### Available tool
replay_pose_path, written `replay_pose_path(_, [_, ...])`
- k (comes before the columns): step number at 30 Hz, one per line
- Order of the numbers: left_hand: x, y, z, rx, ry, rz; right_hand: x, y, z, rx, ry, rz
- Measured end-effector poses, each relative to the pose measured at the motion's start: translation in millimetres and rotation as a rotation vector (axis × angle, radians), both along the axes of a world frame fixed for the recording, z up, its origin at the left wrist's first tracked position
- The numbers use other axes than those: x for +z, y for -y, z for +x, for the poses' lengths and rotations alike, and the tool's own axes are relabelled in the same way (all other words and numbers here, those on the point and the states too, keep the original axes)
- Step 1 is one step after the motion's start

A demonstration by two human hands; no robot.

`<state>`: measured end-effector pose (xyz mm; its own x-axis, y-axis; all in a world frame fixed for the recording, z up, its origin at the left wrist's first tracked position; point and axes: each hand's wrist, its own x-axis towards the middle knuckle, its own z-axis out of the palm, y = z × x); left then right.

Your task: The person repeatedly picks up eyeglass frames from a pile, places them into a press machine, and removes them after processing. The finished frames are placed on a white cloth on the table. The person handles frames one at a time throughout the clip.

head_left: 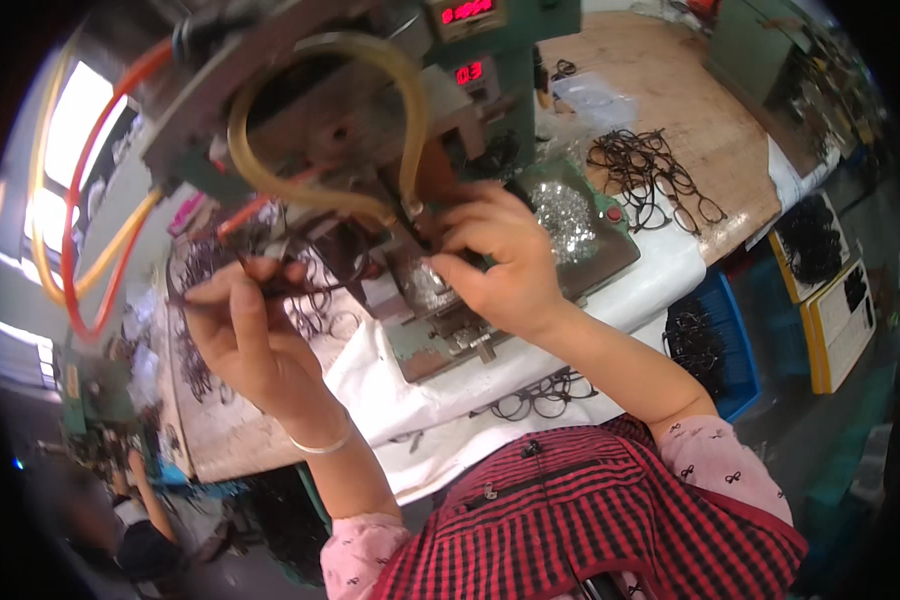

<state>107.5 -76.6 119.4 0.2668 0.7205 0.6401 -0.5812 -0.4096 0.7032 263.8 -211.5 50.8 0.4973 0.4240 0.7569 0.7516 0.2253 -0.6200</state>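
My left hand (260, 350) is closed on a dark eyeglass frame (355, 258), its fingers pinching one end left of the machine's head. The frame's rim reaches under the green machine (510, 85), near a loop of yellowish hose (417, 110). Just right of the tool head, my right hand (505, 255) has thumb and fingers bent together. What they grip is hidden or too small to make out. Small shiny metal parts (567, 222) lie heaped on the machine's base beside my right wrist, with more of them below its fingers.
Dark eyeglass frames (655, 180) lie piled on the wooden table at right, others (195, 285) at left and some (545, 397) before me. A blue crate (740, 345) of dark frames stands right. Orange hoses (73, 215) hang left. Another person (150, 540) works far left.
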Motion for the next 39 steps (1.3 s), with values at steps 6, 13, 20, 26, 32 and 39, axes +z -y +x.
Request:
replay_pose_path(6, [-24.5,40.3,-8.6,0.038,-0.087,0.325,-4.5,60.7,22.5,-0.15,0.06,-0.319])
replay_pose_path(13, [-38.0,54.2,6.8,0.121,-0.468,1.347,-82.8,79.0,57.2,-0.531,0.13,-0.6])
replay_pose_path(20, [-48.1,50.0,13.5,0.089,-0.393,1.302,-48.2,58.8,77.5,-0.478,-0.156,-0.399])
replay_pose_path(26, [-47.4,46.4,15.7,0.044,-0.386,1.256,-29.5,58.2,76.4,-0.382,-0.341,-0.245])
replay_pose_path(32, [-42.3,45.6,15.3,0.023,-0.411,1.289,-64.3,67.0,83.5,-0.352,-0.433,-0.329])
replay_pose_path(39, [-65.0,61.1,3.3,0.119,-0.45,1.134,-56.1,64.0,74.7,-0.296,-0.462,-0.353])
